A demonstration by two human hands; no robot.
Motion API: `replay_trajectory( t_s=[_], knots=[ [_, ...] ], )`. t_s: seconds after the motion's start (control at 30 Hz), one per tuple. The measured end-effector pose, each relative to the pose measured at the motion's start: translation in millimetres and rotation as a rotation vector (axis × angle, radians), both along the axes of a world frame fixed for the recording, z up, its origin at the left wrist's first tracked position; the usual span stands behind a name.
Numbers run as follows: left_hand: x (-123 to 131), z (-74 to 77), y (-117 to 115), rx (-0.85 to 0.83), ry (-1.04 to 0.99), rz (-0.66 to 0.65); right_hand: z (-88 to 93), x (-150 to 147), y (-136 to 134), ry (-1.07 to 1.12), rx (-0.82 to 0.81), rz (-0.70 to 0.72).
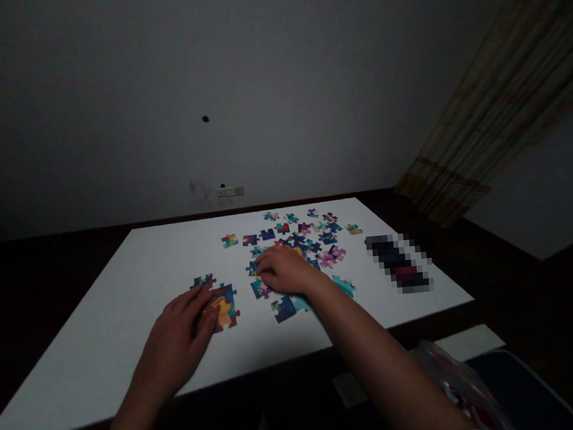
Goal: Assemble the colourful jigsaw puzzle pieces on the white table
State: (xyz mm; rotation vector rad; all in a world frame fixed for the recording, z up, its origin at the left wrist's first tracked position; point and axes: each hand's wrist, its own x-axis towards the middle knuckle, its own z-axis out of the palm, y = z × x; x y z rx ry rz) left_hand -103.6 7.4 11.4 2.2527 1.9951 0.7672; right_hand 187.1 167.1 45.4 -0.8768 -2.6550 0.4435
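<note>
Several colourful jigsaw pieces (pixel 298 234) lie scattered on a white table (pixel 100 325). My left hand (pixel 181 328) rests flat, fingers stretched, its fingertips on a small joined cluster of pieces (pixel 225 307) showing an orange figure. My right hand (pixel 286 268) lies palm down over the near edge of the scattered pieces, fingers curled onto a piece near its fingertips (pixel 254 269); whether it grips that piece is hidden. More loose pieces (pixel 284 307) lie just beside my right wrist.
A dark blurred-out object (pixel 399 262) lies on the table's right side. A plastic bag (pixel 451 374) sits below the table's near right edge. A grey wall with a socket (pixel 229 192) stands behind; a curtain (pixel 497 103) hangs at the right.
</note>
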Motion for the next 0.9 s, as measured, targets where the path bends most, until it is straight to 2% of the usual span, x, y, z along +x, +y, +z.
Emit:
replay_trajectory(
  t_s=[0.2, 0.53, 0.9],
  knots=[
    [0.4, 2.6, -0.7, 0.005, 0.007, -0.004, -1.1, -0.1, -1.1, 0.02, -0.005, -0.022],
    [-4.2, -6.8, -0.6, 0.019, -0.008, -0.001, -5.7, -1.1, 1.4, 0.054, -0.008, -0.038],
    [-2.8, -3.7, -0.4, -0.001, -0.002, 0.008, -2.1, -1.2, 0.6, 0.056, -0.018, -0.039]
  ],
)
